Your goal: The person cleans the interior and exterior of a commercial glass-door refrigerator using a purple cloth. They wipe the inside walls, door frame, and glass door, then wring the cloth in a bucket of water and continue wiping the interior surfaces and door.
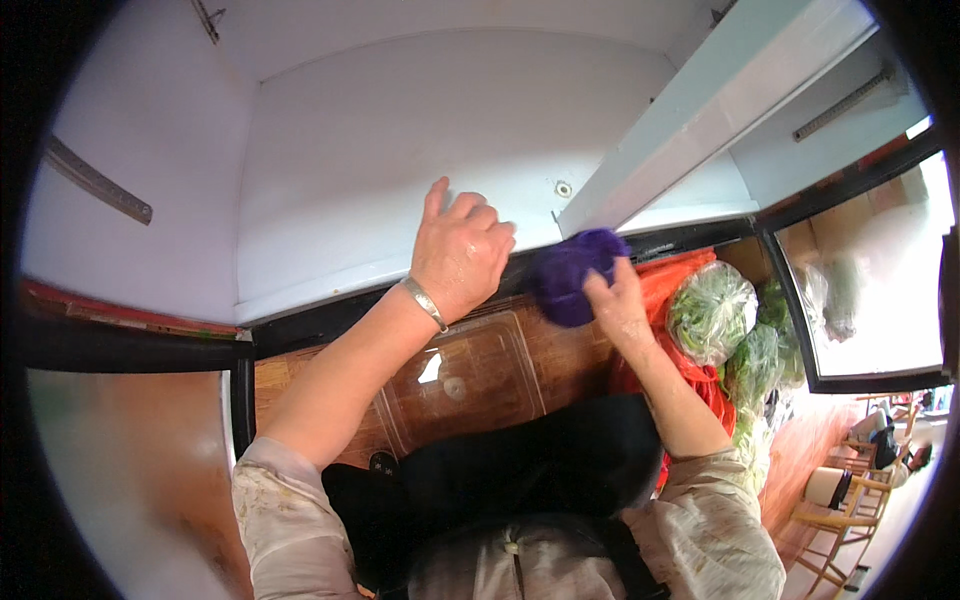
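Observation:
My right hand (619, 304) grips a purple cloth (570, 277), slightly blurred, at the front edge of a white-lined cabinet. The cloth lies close to the foot of a pale upright post (705, 120). My left hand (465, 251), wearing a metal bracelet (425, 304) at the wrist, is over the cabinet's front ledge with its fingers partly bent and nothing in them. Both hands look wet. Behind them spreads the cabinet's white interior (420, 120), with a small round hole fitting (562, 188) low down near the post.
A clear plastic lid or bin (465, 375) is on the wood-look floor below. Bagged green vegetables (712, 315) lie beside red plastic bags (660, 285) at the right. Glass doors (870, 277) stand open on both sides. Farther right are wooden chairs (847, 517) and a seated person (892, 450).

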Demonstrator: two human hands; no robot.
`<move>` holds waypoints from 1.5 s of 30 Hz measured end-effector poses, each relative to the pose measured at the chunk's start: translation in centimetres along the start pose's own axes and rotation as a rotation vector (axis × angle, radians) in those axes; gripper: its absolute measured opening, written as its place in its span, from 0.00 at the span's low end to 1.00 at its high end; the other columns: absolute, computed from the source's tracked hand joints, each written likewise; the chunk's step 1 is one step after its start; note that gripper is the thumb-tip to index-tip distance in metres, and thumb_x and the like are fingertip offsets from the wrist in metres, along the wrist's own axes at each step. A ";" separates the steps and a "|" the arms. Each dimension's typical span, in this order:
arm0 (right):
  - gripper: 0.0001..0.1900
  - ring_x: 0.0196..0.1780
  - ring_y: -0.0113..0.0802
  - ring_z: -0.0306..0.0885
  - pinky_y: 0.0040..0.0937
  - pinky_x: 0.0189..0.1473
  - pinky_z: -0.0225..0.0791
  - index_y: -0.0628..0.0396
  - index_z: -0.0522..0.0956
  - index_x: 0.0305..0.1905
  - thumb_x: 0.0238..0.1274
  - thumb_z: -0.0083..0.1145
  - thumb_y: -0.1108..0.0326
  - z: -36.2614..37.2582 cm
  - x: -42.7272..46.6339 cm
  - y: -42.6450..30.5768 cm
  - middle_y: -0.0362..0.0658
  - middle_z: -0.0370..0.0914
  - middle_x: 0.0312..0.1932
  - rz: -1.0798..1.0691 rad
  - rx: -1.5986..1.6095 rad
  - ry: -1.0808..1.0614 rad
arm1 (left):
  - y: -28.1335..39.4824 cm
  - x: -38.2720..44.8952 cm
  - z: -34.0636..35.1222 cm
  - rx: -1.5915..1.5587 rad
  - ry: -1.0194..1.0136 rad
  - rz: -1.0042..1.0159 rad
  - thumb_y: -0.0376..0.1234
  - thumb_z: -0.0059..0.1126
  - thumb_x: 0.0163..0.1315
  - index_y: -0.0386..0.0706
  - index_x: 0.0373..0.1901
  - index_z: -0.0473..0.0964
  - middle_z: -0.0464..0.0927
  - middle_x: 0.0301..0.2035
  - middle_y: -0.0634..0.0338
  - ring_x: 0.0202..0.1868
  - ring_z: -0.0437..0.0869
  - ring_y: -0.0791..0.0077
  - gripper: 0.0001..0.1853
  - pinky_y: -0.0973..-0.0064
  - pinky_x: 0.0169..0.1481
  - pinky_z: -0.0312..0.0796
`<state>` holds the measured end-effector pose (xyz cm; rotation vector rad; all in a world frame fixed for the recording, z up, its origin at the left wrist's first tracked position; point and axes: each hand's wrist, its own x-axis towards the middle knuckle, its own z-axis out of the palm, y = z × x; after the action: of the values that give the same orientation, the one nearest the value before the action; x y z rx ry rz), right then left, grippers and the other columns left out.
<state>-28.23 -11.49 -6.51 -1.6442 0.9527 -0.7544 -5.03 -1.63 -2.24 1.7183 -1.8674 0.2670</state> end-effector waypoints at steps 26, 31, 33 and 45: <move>0.17 0.44 0.57 0.82 0.46 0.45 0.76 0.53 0.78 0.59 0.67 0.59 0.67 2.8 -2.4 -2.3 0.55 0.81 0.43 -0.319 -0.432 -0.782 | -17.4 6.7 0.2 0.111 -0.462 -0.334 0.46 0.49 0.64 0.46 0.63 0.77 0.73 0.67 0.54 0.68 0.72 0.49 0.28 0.61 0.72 0.66; 0.17 0.41 0.51 0.83 0.40 0.43 0.76 0.53 0.79 0.59 0.66 0.59 0.72 4.1 -1.5 -2.5 0.52 0.79 0.39 -0.432 -0.327 -0.686 | -11.0 8.7 1.4 -0.367 -0.370 -0.409 0.40 0.55 0.60 0.37 0.52 0.82 0.84 0.49 0.50 0.47 0.84 0.60 0.22 0.67 0.57 0.74; 0.16 0.40 0.47 0.83 0.37 0.42 0.77 0.55 0.79 0.58 0.67 0.57 0.74 4.0 -1.5 -3.5 0.51 0.79 0.40 -0.417 -0.302 -0.643 | -10.9 9.6 0.1 -0.499 -0.513 -0.558 0.42 0.55 0.59 0.37 0.47 0.84 0.86 0.39 0.48 0.39 0.84 0.61 0.22 0.66 0.48 0.75; 0.26 0.37 0.37 0.85 0.32 0.39 0.77 0.66 0.72 0.63 0.57 0.54 0.78 10.8 9.9 -12.0 0.52 0.83 0.37 -0.148 0.132 -0.212 | -6.4 11.0 -9.3 -1.159 0.245 -0.698 0.46 0.62 0.64 0.34 0.35 0.82 0.82 0.28 0.62 0.32 0.79 0.75 0.21 0.73 0.41 0.73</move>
<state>-11.68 -13.39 2.45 -1.6531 0.6241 -0.7093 3.74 -7.08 9.66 1.2497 -0.7951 -0.7132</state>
